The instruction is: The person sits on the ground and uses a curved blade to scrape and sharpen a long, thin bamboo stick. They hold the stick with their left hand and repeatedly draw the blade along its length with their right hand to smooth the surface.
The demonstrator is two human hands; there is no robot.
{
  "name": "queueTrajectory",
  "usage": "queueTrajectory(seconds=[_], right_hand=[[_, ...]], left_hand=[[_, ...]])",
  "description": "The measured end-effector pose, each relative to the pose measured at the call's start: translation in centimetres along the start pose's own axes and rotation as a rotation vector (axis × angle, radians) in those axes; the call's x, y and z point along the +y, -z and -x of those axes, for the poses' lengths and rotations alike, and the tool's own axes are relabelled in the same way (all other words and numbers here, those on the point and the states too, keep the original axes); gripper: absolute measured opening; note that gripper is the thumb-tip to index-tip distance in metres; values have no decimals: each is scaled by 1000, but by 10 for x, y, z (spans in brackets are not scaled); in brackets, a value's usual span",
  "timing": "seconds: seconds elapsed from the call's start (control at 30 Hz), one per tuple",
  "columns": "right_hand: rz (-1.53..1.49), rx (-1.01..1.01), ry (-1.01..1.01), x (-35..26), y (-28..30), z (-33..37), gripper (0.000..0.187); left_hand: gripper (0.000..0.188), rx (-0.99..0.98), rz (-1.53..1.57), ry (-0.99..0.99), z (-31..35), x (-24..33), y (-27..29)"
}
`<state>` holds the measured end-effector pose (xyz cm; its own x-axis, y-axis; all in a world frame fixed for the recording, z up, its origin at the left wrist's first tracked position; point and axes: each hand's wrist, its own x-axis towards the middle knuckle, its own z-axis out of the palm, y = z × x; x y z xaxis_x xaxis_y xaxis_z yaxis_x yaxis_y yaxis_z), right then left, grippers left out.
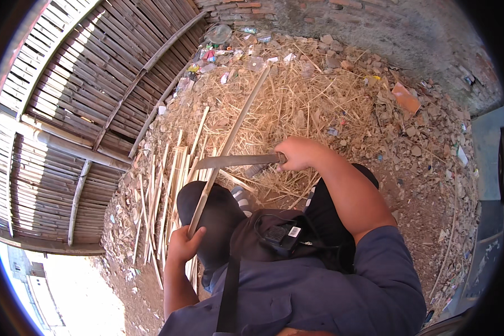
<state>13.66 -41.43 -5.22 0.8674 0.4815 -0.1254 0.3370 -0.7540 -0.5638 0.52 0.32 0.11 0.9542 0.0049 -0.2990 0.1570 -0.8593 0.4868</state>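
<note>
My left hand (pixel 183 244) is closed around the lower end of a long bamboo strip (pixel 236 127), which slants up and away over my left knee toward the straw. In my right hand (pixel 298 153) is a large knife (pixel 229 161), gripped by its handle, with the blade pointing left. The blade crosses the strip near its middle; whether it bites into it I cannot tell. Beside my left leg lies a bundle of split bamboo strips (pixel 168 190) on the ground. Most of the knife's handle is hidden by my fingers.
A heap of straw and shavings (pixel 297 95) covers the ground ahead, with litter (pixel 210 56) at its far left. A bamboo slat wall (pixel 73 112) stands on the left, a brick wall (pixel 386 28) at the back. Rubble (pixel 425 134) lies to the right. A small black device (pixel 281 238) rests on my lap.
</note>
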Motion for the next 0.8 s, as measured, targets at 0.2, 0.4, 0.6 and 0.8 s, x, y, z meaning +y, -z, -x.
queueTrajectory(seconds=[0.2, 0.4, 0.6, 0.8], right_hand=[[-96, 112, -272, 27, 27, 4, 42], [-125, 147, -334, 35, 30, 10, 43], [-49, -27, -28, 1, 3, 1, 33], [-99, 135, -270, 37, 21, 2, 39]], left_hand=[[41, 40, -7, 2, 1, -6, -6], [42, 39, 43, -34, 3, 4, -5], [43, 16, 2, 34, 1, 0, -2], [45, 45, 13, 25, 3, 1, -6]])
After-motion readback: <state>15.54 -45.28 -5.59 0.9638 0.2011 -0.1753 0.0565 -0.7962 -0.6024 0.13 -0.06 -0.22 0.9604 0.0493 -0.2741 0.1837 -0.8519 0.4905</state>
